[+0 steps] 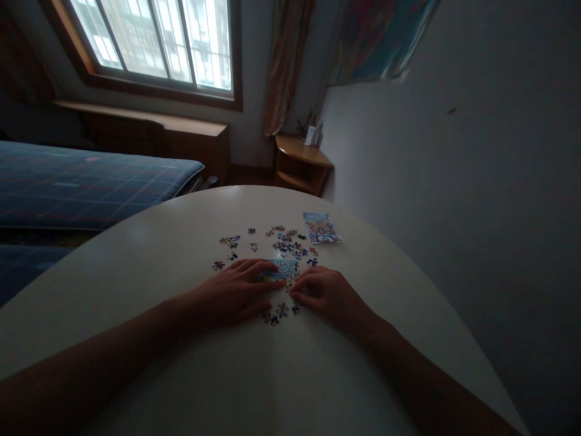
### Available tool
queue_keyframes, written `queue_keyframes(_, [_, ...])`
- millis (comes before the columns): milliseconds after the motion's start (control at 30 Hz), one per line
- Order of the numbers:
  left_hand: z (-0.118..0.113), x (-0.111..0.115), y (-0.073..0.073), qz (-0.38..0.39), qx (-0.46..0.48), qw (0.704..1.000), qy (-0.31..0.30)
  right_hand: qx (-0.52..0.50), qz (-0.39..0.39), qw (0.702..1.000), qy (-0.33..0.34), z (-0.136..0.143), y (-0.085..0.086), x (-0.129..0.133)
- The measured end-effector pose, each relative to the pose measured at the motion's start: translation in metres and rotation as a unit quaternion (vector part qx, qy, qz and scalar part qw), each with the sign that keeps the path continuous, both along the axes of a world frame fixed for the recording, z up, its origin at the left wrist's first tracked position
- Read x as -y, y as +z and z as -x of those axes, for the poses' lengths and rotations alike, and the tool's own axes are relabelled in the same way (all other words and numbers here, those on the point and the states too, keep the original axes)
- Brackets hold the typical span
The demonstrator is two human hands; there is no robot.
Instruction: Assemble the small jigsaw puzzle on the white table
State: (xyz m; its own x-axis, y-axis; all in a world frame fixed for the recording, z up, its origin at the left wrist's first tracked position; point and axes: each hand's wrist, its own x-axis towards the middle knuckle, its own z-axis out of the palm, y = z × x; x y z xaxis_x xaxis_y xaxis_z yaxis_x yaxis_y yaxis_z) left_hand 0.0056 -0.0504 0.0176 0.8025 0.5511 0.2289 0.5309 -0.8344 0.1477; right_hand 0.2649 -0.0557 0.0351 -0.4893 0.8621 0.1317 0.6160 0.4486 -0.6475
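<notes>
A partly joined jigsaw puzzle, light blue along its far side, lies flat on the white table. My left hand rests over its left part with the fingers stretched out and apart, hiding some of it. At the puzzle's near right corner, my right hand pinches with thumb and fingertips on a small puzzle piece, which is mostly covered. Several loose pieces lie just on the near side of the hands. A larger group of loose pieces is scattered beyond the puzzle.
A printed picture sheet lies at the far right of the round white table. More loose pieces are spread at the left. Past the table are a bed, a corner shelf and a window; a wall rises at the right.
</notes>
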Motion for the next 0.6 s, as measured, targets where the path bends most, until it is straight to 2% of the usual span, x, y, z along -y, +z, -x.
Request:
queue_keyframes(167, [0.0, -0.001, 0.0, 0.0, -0.002, 1.0, -0.002, 0.036, -0.003, 0.998, -0.047, 0.0, 0.004, 0.0])
queue_keyframes(400, [-0.001, 0.0, 0.002, 0.0, -0.002, 1.0, 0.001, 0.068, 0.03, 0.996, -0.046, 0.0, 0.01, 0.004])
queue_keyframes(600, [-0.001, 0.0, 0.001, 0.008, 0.006, 1.0, 0.001, 0.056, 0.032, 0.997, -0.034, 0.001, 0.011, 0.004])
